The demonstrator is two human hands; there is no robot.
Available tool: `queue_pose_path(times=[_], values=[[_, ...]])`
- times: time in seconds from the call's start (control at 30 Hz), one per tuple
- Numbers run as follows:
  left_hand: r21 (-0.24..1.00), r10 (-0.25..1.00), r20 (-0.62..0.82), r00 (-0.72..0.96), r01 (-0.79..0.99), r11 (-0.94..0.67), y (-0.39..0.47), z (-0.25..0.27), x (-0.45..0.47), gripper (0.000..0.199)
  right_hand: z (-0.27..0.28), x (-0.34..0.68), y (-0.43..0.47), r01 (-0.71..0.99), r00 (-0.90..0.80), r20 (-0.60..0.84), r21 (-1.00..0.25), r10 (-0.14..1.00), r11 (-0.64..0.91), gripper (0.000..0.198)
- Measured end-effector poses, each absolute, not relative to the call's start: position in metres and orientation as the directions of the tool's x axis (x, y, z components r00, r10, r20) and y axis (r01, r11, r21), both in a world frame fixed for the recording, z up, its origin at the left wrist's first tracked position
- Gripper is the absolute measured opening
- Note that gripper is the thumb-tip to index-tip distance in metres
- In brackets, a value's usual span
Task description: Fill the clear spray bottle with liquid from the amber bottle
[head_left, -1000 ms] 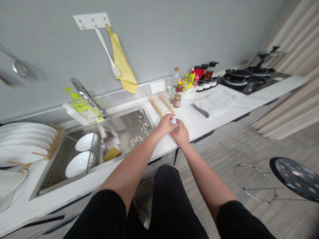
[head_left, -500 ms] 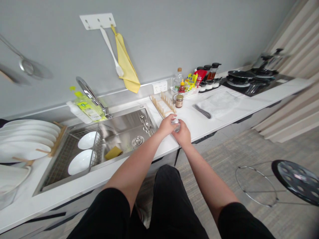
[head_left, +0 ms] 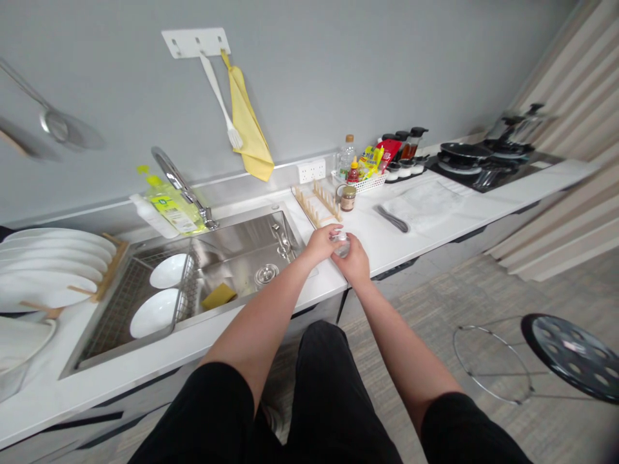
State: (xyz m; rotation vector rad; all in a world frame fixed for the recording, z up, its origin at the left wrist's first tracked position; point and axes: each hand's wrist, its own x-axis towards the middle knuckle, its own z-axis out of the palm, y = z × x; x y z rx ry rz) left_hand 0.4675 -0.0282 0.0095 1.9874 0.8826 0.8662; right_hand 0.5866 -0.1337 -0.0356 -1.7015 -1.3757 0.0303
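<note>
So both hands meet over the white tabletop (head_left: 416, 241) just right of the sink (head_left: 232, 248). Left hand (head_left: 322, 243) and right hand (head_left: 355, 261) both wrap one small clear glass item (head_left: 341, 242), maybe a jar or cup, mostly hidden by fingers, so shape and contents are hard to tell. Left grip is curled over its top and left side, right grip is closed on it from below and the right. It sits at the tabletop's front edge, whether resting or lifted I cannot tell.

Just behind the hands is a wooden rack (head_left: 316, 201), then a brown-lidded jar (head_left: 347, 197), one, near a white basket (head_left: 370, 181) of bottles and packets. One dark utensil (head_left: 393, 219) lies right of the hands beside a white cloth (head_left: 425, 203).

Sink holds two white bowls (head_left: 159, 293) in a wire rack, one yellow sponge (head_left: 218, 296), one faucet (head_left: 180, 185). A stack of white plates (head_left: 48, 267) is far left, about five. One yellow towel (head_left: 246, 125) and one white spatula (head_left: 223, 103) hang on the wall. Pans (head_left: 476, 158) sit on the stove far right, count unclear. Nothing blocks the hands.
</note>
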Motion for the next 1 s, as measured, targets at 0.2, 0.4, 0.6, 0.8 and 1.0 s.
queue_pose_path(times=[0.2,0.4,0.6,0.8,1.0], values=[[0.796,0.760,0.356,0.544,0.250,-0.552,-0.054,0.025,0.443,0.069,-0.037,0.588,-0.134,0.758,0.374,0.482,-0.651,0.792,0.038,0.077],[0.621,0.718,0.487,0.497,0.381,-0.685,-0.113,0.020,0.302,0.049,-0.041,0.589,-0.134,0.736,0.417,0.480,-0.677,0.772,0.022,0.086],[0.416,0.886,0.438,0.150,0.841,-0.347,-0.142,0.001,0.100,0.034,-0.041,0.592,-0.133,0.743,0.433,0.492,-0.670,0.755,0.010,0.102],[0.361,0.909,0.402,0.114,0.892,-0.272,-0.156,-0.017,0.037,0.035,-0.032,0.583,-0.147,0.837,0.389,0.777,-0.523,0.494,0.164,0.086],[0.344,0.878,0.417,0.236,0.853,-0.393,-0.156,-0.022,0.044,0.028,-0.012,0.460,-0.166,0.784,0.070,0.715,-0.470,0.695,0.405,0.035]])
